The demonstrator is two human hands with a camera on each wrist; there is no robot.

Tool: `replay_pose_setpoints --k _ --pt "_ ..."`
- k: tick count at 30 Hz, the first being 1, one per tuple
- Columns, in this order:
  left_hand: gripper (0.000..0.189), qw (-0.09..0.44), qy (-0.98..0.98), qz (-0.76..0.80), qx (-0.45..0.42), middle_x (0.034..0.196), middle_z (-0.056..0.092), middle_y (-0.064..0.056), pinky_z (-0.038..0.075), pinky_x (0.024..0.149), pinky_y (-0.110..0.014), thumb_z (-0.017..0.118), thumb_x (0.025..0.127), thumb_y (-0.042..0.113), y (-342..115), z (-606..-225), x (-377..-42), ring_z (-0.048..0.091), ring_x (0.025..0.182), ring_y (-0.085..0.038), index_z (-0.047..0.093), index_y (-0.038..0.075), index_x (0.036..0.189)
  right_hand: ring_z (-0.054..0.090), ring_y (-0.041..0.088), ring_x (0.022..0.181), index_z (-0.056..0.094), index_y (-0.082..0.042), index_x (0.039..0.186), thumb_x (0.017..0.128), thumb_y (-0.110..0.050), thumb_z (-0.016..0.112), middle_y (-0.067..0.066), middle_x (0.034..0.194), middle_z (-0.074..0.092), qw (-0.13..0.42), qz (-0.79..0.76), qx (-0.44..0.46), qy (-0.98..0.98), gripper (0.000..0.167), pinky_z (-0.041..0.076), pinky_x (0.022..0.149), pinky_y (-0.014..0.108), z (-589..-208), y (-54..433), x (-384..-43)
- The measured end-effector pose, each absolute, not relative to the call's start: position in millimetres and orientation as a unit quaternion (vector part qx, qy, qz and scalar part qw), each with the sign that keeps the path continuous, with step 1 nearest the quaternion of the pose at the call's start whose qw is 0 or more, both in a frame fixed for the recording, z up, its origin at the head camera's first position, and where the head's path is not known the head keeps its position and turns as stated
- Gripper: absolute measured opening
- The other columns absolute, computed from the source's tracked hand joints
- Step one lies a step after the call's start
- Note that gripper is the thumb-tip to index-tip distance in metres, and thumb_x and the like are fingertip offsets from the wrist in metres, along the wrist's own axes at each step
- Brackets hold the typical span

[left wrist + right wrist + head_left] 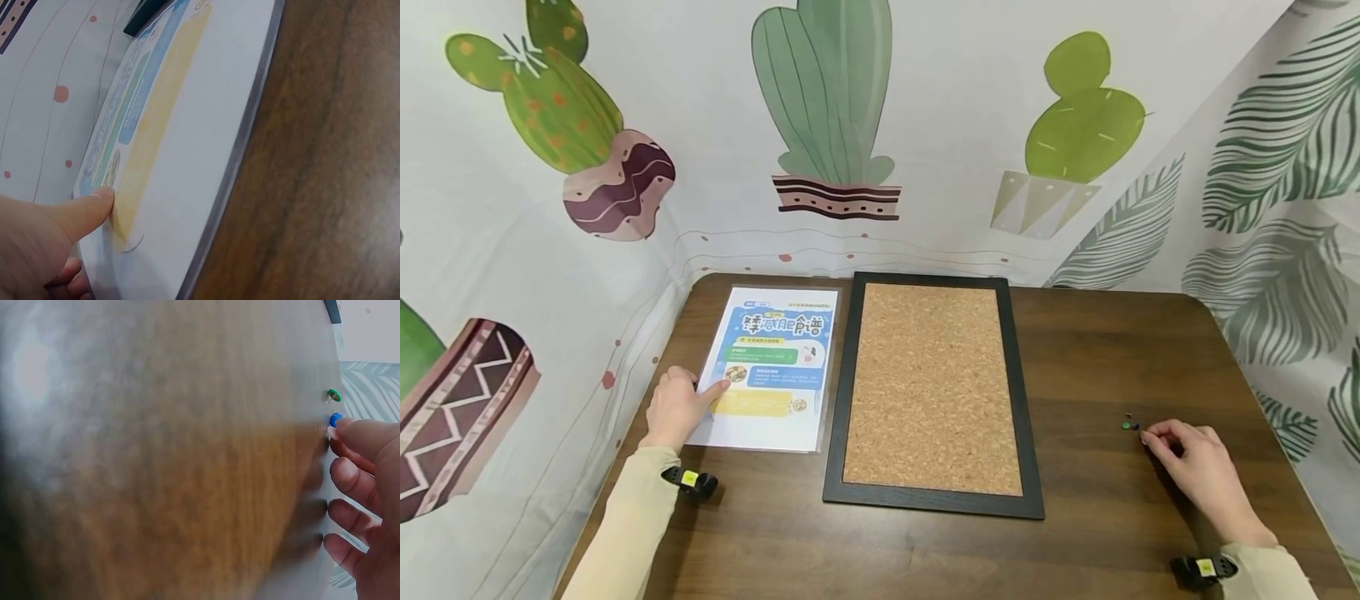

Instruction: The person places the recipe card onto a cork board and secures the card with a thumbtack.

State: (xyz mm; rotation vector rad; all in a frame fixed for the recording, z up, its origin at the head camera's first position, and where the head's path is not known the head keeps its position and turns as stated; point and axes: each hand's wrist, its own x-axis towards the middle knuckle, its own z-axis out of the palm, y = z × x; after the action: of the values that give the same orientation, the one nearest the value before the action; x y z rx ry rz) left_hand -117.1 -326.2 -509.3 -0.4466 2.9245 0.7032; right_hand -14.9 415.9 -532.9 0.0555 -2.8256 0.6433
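A laminated printed sheet (760, 431) lies on the left of the table, and my left hand (676, 408) grips its left edge. In the left wrist view the thumb (87, 211) presses on the sheet's face while the fingers go beneath, and the near edge is tilted up. At the right, the thumb and forefinger of my right hand (1206, 471) come together at a blue thumbtack (336, 419), which the thumb partly covers. Beside it lies a green thumbtack (334, 395), its pin showing. A tiny third piece (1128, 415) sits just behind, too small to make out.
A corkboard (932, 392) in a black frame lies mid-table, between the sheet and the tacks. The brown wooden table (1097, 350) meets a cactus-printed cloth (955, 125) at the back and sides. Each wrist wears a black camera band.
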Motion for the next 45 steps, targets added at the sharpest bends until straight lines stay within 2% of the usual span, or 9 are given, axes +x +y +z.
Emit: replay_pose_setpoints --k 8,16,23,27,33,40,45 --pt "0.067 0.059 0.959 0.236 -0.145 0.103 0.058 -0.028 0.047 0.063 -0.045 0.074 0.095 0.048 -327 -508 -121 0.057 0.082 -0.036 0.049 -0.009 0.118 0.046 0.017 0.076 0.069 -0.014 0.082 0.090 -0.013 0.081 -0.014 0.070 0.056 0.133 0.228 0.003 -0.964 0.014 0.031 0.067 0.029 -531 416 -11" --pt "0.067 0.059 0.958 0.239 -0.145 0.101 0.057 -0.026 0.047 0.064 -0.045 0.075 0.094 0.047 -327 -507 -122 0.056 0.083 -0.036 0.049 -0.009 0.119 0.050 0.025 0.072 0.069 -0.011 0.079 0.085 -0.003 0.080 -0.012 0.067 0.057 0.153 0.210 0.027 -0.965 0.015 0.032 0.069 0.032 -533 417 -10" --pt "0.067 0.060 0.955 0.250 -0.145 0.105 0.056 -0.027 0.046 0.068 -0.046 0.074 0.096 0.045 -329 -508 -123 0.054 0.086 -0.037 0.047 -0.009 0.123 0.056 0.035 0.075 0.070 -0.008 0.081 0.086 0.001 0.079 0.002 0.072 0.067 0.145 0.207 0.032 -0.967 0.013 0.033 0.070 0.034 -533 417 -11" --pt "0.064 0.074 0.952 0.262 -0.142 0.108 0.056 -0.028 0.045 0.071 -0.045 0.072 0.098 0.040 -332 -507 -125 0.054 0.089 -0.037 0.047 -0.011 0.126 0.058 0.039 0.077 0.070 -0.006 0.081 0.087 0.002 0.078 0.008 0.076 0.070 0.143 0.209 0.036 -0.967 0.012 0.033 0.072 0.035 -533 415 -12" --pt "0.049 0.089 0.948 0.283 -0.113 0.101 0.058 -0.027 0.046 0.070 -0.039 0.067 0.101 0.026 -343 -504 -131 0.055 0.088 -0.036 0.053 -0.017 0.122 0.059 0.042 0.080 0.071 -0.005 0.081 0.088 0.002 0.077 0.013 0.080 0.073 0.150 0.214 0.039 -0.964 0.012 0.034 0.072 0.036 -532 412 -13" --pt "0.032 0.093 0.939 0.319 -0.094 0.098 0.063 -0.023 0.049 0.065 -0.031 0.063 0.103 0.016 -357 -506 -133 0.058 0.085 -0.029 0.061 -0.013 0.117 0.056 0.036 0.080 0.071 -0.006 0.081 0.088 0.002 0.077 0.012 0.079 0.072 0.151 0.220 0.049 -0.962 0.013 0.034 0.074 0.033 -531 411 -15" --pt "0.034 0.113 0.910 0.388 -0.092 0.109 0.063 -0.025 0.058 0.065 -0.028 0.060 0.105 0.014 -365 -508 -129 0.062 0.086 -0.022 0.058 -0.013 0.126 0.053 0.024 0.080 0.072 -0.008 0.081 0.088 0.001 0.077 0.009 0.079 0.072 0.152 0.228 0.047 -0.960 0.013 0.035 0.073 0.032 -528 409 -18"
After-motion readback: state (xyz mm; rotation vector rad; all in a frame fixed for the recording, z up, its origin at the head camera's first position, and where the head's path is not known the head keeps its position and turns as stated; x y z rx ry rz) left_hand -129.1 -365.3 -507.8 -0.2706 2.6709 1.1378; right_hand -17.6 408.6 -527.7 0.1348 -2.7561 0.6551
